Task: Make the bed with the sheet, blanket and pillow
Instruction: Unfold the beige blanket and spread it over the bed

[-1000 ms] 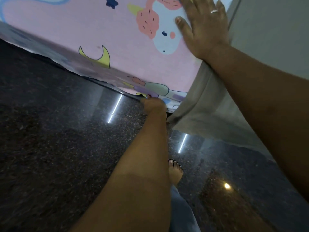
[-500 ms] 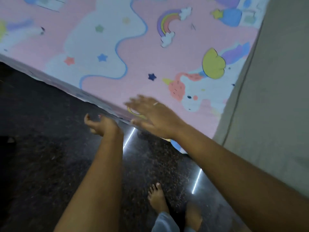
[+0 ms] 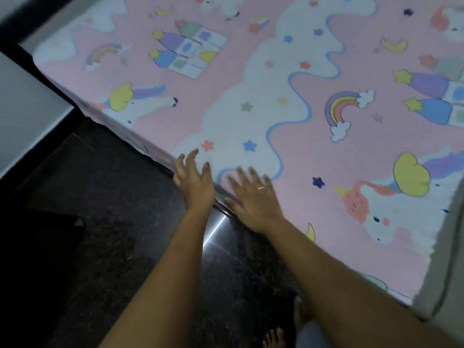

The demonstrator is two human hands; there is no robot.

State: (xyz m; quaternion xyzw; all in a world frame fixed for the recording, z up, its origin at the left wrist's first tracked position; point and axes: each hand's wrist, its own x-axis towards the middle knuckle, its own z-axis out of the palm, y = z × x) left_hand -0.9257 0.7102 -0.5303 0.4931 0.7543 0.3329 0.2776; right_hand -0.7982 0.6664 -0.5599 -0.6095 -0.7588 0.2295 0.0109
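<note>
A pink sheet (image 3: 313, 151) printed with unicorns, rainbows, stars and castles lies spread flat over the bed and fills most of the head view. My left hand (image 3: 193, 179) is at the sheet's near edge with its fingers straight and spread, holding nothing. Just to its right, my right hand (image 3: 253, 197), with a ring on one finger, lies flat with fingers spread on the same edge. A grey cloth (image 3: 449, 262), blanket or pillow I cannot tell, covers the bed's right end. No pillow is clearly in view.
A dark polished stone floor (image 3: 113, 222) runs along the near side of the bed, reflecting a strip light. My bare feet (image 3: 276, 337) stand on it close to the bed. A pale wall (image 3: 22, 116) rises at the left.
The view has swung left along the bed, showing more of the sheet. Both hands moved from the grey cloth's corner to the middle of the near edge; the left hand uncurled and now spreads flat.
</note>
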